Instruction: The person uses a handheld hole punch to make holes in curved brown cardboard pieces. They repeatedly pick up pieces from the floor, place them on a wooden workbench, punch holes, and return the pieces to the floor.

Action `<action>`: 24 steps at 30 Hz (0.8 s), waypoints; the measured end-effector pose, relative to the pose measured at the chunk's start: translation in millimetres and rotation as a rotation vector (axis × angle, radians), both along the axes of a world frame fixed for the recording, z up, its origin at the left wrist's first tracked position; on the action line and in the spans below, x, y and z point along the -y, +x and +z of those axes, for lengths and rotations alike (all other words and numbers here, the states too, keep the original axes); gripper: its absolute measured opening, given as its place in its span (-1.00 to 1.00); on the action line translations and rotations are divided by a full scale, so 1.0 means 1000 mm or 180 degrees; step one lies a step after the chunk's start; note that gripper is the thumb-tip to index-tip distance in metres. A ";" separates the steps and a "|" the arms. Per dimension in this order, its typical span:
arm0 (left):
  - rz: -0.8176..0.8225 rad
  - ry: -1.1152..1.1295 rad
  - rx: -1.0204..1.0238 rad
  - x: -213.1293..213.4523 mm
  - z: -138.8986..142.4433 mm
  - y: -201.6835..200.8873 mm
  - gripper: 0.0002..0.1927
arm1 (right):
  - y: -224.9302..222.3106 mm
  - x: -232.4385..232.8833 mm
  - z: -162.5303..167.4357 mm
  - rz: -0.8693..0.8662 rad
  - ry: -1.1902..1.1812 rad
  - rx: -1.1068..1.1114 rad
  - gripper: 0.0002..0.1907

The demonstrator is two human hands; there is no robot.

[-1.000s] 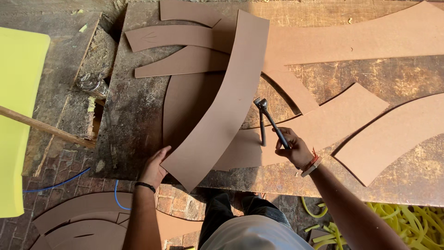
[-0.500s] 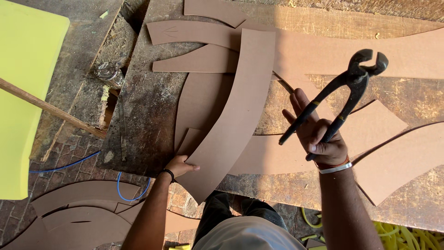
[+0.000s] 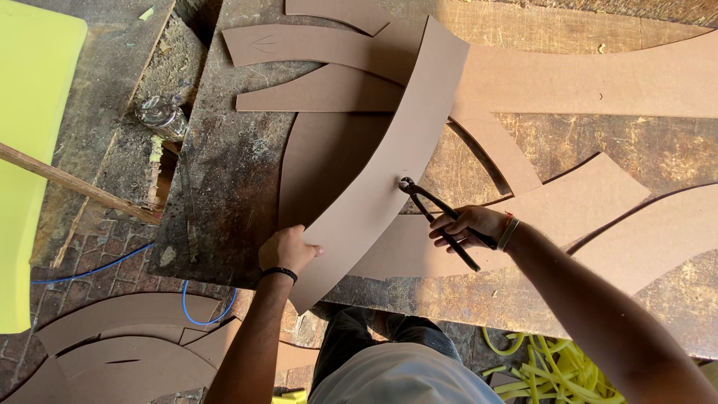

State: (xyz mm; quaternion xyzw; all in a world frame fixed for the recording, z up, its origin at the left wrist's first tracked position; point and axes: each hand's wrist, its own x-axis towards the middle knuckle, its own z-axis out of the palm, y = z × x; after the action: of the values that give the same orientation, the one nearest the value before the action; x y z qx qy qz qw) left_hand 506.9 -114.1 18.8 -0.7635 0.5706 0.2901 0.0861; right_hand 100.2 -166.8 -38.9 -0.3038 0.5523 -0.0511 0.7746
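- Lying slantwise across the worn wooden workbench (image 3: 224, 194), the long curved strip of brown fibreboard (image 3: 389, 164) is seen on top of the other cut boards, its lower end reaching past the bench's near edge.
- That lower end is pressed down by the left hand (image 3: 288, 251), whose fingers are laid over the strip's left edge; a black band is worn on the wrist.
- A pair of dark metal pincers (image 3: 437, 217) is gripped by the right hand (image 3: 467, 224), the fingers wrapped round both handles.
- The pincers' head is set against the right edge of the curved strip, about halfway along it; whether anything is caught in the head cannot be told.
- Other brown fibreboard offcuts (image 3: 568, 82), curved and pointed, are spread over the bench beneath and around the strip.
- A small clear glass jar (image 3: 161, 116) is seen lying by the bench's left side, close to a slanting wooden stick (image 3: 75, 183).
- A bright yellow sheet (image 3: 30, 150) is visible at the far left.
- More curved board pieces (image 3: 120, 344) are laid on the brick floor below, beside a blue cable (image 3: 187, 303).
- A heap of yellow plastic strips (image 3: 538, 370) is seen at the lower right.
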 end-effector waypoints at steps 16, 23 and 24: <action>-0.0698 -0.0394 0.0457 0.011 -0.009 0.007 -0.54 | -0.040 0.058 0.019 0.0457 0.0767 -0.0246 -0.63; -0.0668 -0.0450 0.0475 0.017 -0.014 0.010 -0.59 | -0.057 0.047 0.021 0.0490 0.0689 -0.0131 -0.66; -0.0678 -0.0461 0.0484 0.018 -0.014 0.010 -0.60 | -0.058 0.046 0.022 0.0421 0.0710 -0.0048 -0.66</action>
State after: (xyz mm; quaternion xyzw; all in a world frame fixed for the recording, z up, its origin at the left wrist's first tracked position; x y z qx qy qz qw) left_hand 517.0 -131.8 4.6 -0.7226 0.6596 0.1788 0.1040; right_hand 42.4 -213.0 -17.4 -0.2519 0.5391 0.0641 0.8011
